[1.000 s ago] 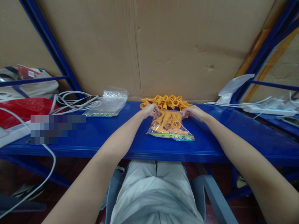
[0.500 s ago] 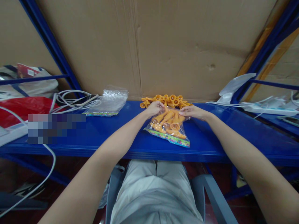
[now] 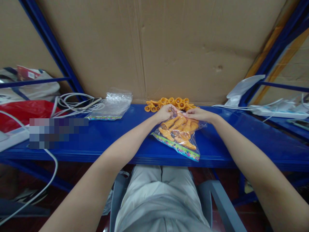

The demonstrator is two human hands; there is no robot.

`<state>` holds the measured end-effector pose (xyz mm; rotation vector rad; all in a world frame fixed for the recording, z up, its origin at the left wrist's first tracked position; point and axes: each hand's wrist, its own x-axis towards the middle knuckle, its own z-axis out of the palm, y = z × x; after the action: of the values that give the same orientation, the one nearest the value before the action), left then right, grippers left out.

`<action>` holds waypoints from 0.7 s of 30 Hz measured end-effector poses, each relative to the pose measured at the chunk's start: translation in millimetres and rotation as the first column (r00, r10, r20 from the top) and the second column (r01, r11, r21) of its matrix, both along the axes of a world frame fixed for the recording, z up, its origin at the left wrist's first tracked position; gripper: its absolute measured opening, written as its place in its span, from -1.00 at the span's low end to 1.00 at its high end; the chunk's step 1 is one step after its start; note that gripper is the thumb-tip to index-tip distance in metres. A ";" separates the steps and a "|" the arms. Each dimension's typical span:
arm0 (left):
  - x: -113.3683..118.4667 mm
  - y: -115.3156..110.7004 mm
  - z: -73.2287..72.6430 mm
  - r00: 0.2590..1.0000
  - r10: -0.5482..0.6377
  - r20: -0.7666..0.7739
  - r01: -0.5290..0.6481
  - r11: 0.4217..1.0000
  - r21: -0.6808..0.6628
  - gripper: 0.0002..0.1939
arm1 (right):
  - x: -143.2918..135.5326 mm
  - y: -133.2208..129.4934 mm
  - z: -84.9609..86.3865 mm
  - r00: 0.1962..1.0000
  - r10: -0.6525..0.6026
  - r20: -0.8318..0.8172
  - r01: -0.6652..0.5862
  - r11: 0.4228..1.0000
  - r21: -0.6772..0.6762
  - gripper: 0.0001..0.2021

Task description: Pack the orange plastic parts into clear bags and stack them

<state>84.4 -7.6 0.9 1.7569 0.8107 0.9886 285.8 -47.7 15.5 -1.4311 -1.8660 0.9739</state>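
A clear plastic bag (image 3: 180, 147) with a colourful printed strip lies on the blue table, its strip towards me. Inside it are several orange horn-shaped pieces (image 3: 180, 124). My left hand (image 3: 167, 112) pinches the far end of the bag on the left. My right hand (image 3: 199, 114) grips the same end on the right, its fingertips close to those of my left hand. Behind my hands, against the cardboard, sits a pile of loose orange pieces (image 3: 178, 102) with their round open ends facing me.
Flat clear bags (image 3: 109, 106) lie left of the pile. Coiled white cables (image 3: 77, 101) and a red bag (image 3: 29, 111) are further left. A power strip (image 3: 280, 112) and white plastic (image 3: 243, 88) are at the right. The blue table's edge (image 3: 145, 160) runs before my lap.
Both hands have drawn closer together at the bag's far end. The bag has shifted slightly right and towards me, and the pieces inside it have moved.
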 end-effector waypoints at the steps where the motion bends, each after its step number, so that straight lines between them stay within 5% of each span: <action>1: 1.2 -1.1 0.2 1.000 0.006 0.007 -0.006 1.000 0.008 -0.66 | -0.9 0.3 -1.2 1.000 0.008 -0.003 -0.008 1.000 -0.012 -0.63; 13: 6.3 -7.7 6.9 0.997 0.054 0.063 -0.053 0.999 -0.009 -0.64 | -11.5 -14.8 -4.8 0.941 0.085 -0.328 -0.178 0.948 -0.265 -0.57; 21: 2.2 2.0 0.2 0.989 0.139 0.045 -0.139 0.990 -0.018 -0.69 | -23.9 -7.9 -11.3 0.962 -0.087 -0.257 0.065 0.993 -0.096 -0.68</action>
<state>86.6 -5.6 1.1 1.6766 0.9184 1.1085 261.9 -55.6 4.2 -1.3401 -1.5836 1.1570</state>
